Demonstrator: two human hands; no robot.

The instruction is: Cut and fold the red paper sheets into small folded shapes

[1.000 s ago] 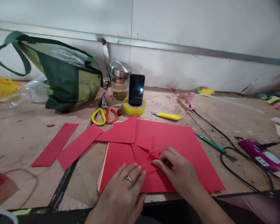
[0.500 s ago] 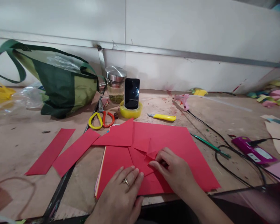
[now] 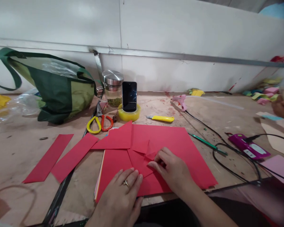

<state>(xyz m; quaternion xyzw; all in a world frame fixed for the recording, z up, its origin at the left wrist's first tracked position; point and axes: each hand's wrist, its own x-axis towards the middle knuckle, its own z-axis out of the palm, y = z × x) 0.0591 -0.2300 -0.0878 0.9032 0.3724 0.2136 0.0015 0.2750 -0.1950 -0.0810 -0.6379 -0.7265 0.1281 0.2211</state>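
Note:
My left hand (image 3: 119, 195), with a ring on one finger, lies flat with fingers stretched out on the near left of a stack of red paper sheets (image 3: 196, 160). My right hand (image 3: 172, 171) pinches the edge of a folded piece of red paper (image 3: 138, 160) on top of the stack. Part of that fold is hidden behind my right fingers. A loose red paper piece with a slanted edge (image 3: 115, 140) rests across the stack's far left corner. Left of the stack lie two red paper strips (image 3: 73, 157).
Beyond the stack are scissors (image 3: 94, 125), a yellow utility knife (image 3: 162, 119), a phone (image 3: 129, 96) at a tape roll (image 3: 130, 116), and a glass jar (image 3: 113, 91). A glue gun (image 3: 181, 101), green stick (image 3: 208, 143) and corded purple power strip (image 3: 248, 146) lie rightward. Another person's hand (image 3: 282, 107) is far right.
The camera view has shifted slightly, so the table things sit a little further left. Another person's hand has appeared at the right edge. My hands keep nearly the same pose.

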